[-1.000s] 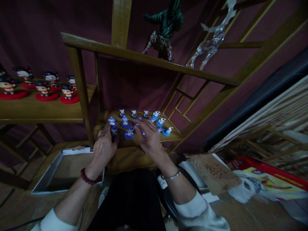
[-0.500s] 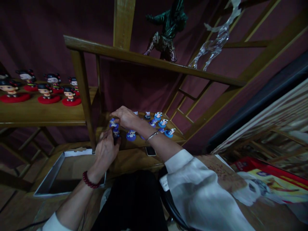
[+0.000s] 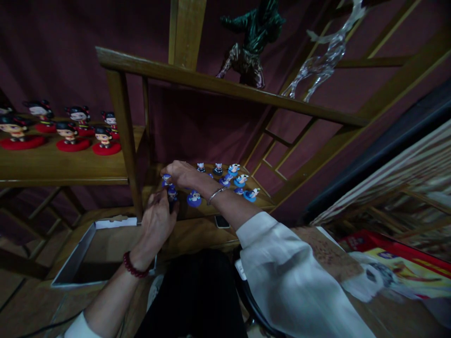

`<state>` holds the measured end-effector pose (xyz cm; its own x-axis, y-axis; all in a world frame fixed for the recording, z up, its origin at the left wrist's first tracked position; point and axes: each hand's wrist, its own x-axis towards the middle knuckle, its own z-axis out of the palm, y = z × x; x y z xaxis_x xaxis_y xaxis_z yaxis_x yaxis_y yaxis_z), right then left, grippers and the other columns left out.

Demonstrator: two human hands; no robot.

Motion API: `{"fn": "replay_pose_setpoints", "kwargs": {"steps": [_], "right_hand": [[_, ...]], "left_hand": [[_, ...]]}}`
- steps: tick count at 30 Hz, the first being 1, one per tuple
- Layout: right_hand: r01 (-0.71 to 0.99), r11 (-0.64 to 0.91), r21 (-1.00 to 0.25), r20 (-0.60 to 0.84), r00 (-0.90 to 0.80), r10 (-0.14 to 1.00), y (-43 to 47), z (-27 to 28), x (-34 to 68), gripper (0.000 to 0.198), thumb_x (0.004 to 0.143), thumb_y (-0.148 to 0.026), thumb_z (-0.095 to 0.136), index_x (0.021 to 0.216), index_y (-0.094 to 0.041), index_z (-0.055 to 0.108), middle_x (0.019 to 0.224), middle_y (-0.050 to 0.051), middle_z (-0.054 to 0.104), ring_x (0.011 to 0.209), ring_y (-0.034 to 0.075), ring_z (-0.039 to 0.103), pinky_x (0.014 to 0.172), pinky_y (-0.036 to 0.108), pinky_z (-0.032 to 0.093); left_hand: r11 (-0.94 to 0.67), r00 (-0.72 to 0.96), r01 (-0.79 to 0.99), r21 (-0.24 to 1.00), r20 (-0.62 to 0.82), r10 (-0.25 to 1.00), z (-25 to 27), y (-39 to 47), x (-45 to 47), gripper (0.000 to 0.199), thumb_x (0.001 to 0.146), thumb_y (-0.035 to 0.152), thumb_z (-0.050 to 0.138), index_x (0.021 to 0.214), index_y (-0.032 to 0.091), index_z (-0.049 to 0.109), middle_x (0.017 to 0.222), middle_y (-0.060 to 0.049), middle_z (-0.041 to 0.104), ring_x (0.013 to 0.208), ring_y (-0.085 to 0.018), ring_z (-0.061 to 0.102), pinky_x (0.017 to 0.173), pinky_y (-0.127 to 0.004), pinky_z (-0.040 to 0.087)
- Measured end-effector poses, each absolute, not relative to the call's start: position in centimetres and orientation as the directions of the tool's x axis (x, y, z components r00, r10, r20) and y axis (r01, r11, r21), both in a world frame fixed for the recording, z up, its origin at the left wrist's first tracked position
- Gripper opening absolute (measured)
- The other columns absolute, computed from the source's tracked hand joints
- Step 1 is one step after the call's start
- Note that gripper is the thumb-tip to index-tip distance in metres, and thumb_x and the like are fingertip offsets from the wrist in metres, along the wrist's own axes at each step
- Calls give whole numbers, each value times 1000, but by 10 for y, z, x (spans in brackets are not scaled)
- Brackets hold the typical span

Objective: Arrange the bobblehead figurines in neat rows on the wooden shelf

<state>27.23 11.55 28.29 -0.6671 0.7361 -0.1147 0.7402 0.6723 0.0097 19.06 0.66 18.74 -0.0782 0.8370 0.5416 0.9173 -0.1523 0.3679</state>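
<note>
My left hand (image 3: 159,218), with a dark red bead bracelet, has its fingers closed about a small blue-purple figurine (image 3: 172,193) at the left end of the lower shelf. Farther back, my right hand (image 3: 181,173) reaches across with fingers bent down beside another purple-blue figurine (image 3: 167,179); its fingertips are partly hidden, so I cannot make out a grip. A purple figurine on a round base (image 3: 194,198) stands just right of my hands. Several blue-and-white figurines (image 3: 241,180) and small black-and-white ones (image 3: 218,168) stand beyond my right wrist.
Red-based dolls (image 3: 105,141) line the left shelf. A wooden post (image 3: 125,126) rises beside my left hand. Overhead, a shelf board (image 3: 225,87) bears a dark statue (image 3: 252,42) and a clear deer figure (image 3: 320,63). An open box (image 3: 72,256) lies lower left; a phone (image 3: 221,221) lies in front.
My right hand has drawn slightly back and lower by the rear figurine, and its forearm has shifted. My left hand stays at the front figurine. The view has moved a little.
</note>
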Motion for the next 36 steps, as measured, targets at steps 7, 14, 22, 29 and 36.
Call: {"fn": "replay_pose_setpoints", "kwargs": {"steps": [7,14,22,29,36], "right_hand": [[718,690,87,-69,-687,724,117,281,272,28,82,-24,60,109,-24,66,99,5,71,86,17,65,58,22,38],[723,683,103,-97,-676,730,111,289,269,29,83,-22,59,112,-22,65,103,7,71,91,19,65,62,23,42],[726,678,112,-105,-670,735,109,288,268,29,84,-22,60,112,-20,65,104,9,71,94,20,66,66,23,44],[663,747,49,-1,-748,664,114,285,278,36,83,-21,63,119,-20,62,102,7,72,95,20,66,72,22,46],[681,731,40,205,-722,661,103,304,294,37,86,-22,61,122,-14,60,116,12,67,108,22,59,94,32,44]], "left_hand": [[-165,-85,911,379,563,822,186,7,191,28,84,26,50,108,13,54,97,-13,68,95,-26,62,75,-34,50],[-176,-74,911,374,565,822,184,8,190,31,84,26,51,111,11,54,100,-15,68,97,-28,62,75,-35,50],[-173,-71,915,364,568,820,183,8,190,31,84,27,49,110,11,54,97,-15,67,93,-28,62,71,-36,50],[-144,-80,923,358,543,836,185,7,190,39,85,28,51,118,7,52,101,-17,67,97,-30,62,76,-38,51],[-160,-74,909,386,526,847,187,5,190,49,85,27,52,127,1,46,113,-21,65,107,-31,59,80,-39,52]]}}
